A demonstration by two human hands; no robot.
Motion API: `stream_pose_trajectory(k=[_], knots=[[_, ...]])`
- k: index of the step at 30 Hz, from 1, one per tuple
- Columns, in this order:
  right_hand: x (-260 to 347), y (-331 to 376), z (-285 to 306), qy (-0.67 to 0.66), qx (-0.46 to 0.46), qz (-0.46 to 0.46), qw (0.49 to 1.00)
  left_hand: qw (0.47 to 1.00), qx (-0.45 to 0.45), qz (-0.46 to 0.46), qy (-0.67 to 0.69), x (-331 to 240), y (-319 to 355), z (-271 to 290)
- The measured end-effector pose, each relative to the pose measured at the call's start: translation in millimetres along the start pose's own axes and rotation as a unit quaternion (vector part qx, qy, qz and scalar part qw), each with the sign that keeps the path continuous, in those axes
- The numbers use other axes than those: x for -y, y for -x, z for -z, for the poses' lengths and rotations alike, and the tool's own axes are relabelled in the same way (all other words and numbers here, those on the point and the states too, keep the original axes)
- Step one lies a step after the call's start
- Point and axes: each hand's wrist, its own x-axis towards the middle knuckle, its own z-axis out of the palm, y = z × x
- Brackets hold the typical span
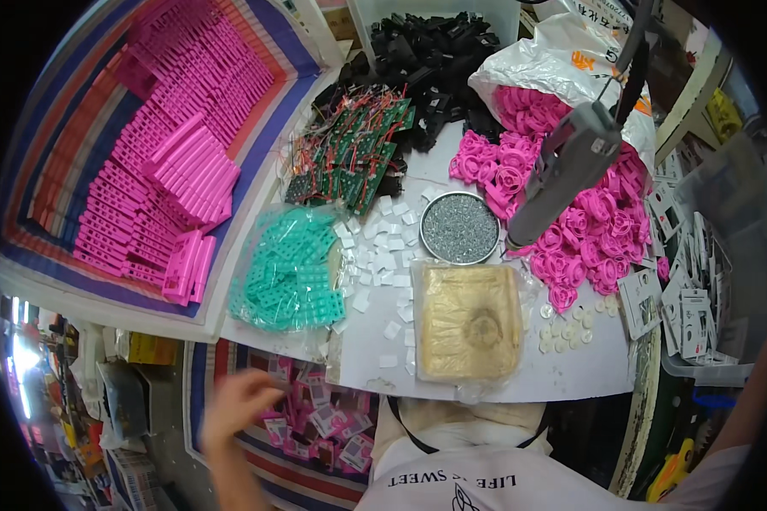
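My left hand (pixel 243 402) hangs at the table's left front corner, smeared by motion, so its fingers do not show clearly. Just beside and below it, a striped bag holds pink-and-white plastic pieces (pixel 328 422). My right forearm (pixel 754 396) runs along the right edge of the picture, and the hand itself is out of sight. In front of me on the table lies a yellowish pad wrapped in clear plastic (pixel 469 319). Behind it stands a round dish of small metal screws (pixel 460 227). A grey electric screwdriver (pixel 567 170) hangs over the right half of the table.
Pink housings (pixel 158 200) fill a striped-lined box at left. Nearby are green circuit boards (pixel 349 153), teal parts in a bag (pixel 290 268), white squares (pixel 383 243), black parts (pixel 430 55), pink rings (pixel 601 226), clear discs (pixel 567 330) and a bin of white panels (pixel 694 311).
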Motion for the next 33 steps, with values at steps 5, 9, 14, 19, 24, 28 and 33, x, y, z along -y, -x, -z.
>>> stream_pose_trajectory(k=[5,9,14,19,24,28,33], knots=[[-7.3,5.2,6.8,0.019,-0.017,-0.028,0.999,0.780,-0.307,-0.467,-0.282,-195.5,90.5,76.2],[-10.1,-6.8,1.2,0.015,-0.031,-0.018,0.999,0.776,-0.178,-0.485,-0.361,-226.6,76.7,69.1],[-13.5,5.2,6.6,0.018,-0.040,-0.036,0.998,0.802,-0.143,-0.469,-0.342,-221.4,66.2,67.9],[-16.3,8.4,7.5,0.020,-0.044,-0.042,0.998,0.815,-0.124,-0.457,-0.333,-220.5,64.3,67.1],[-19.8,10.7,10.2,0.026,-0.047,-0.048,0.997,0.830,-0.110,-0.439,-0.326,-216.8,65.3,71.3],[-16.5,9.6,9.0,0.018,-0.051,-0.053,0.997,0.845,-0.098,-0.419,-0.318,-215.1,65.8,76.7],[-22.2,6.7,11.1,0.024,-0.054,-0.058,0.997,0.854,-0.085,-0.407,-0.313,-212.2,66.8,80.7]])
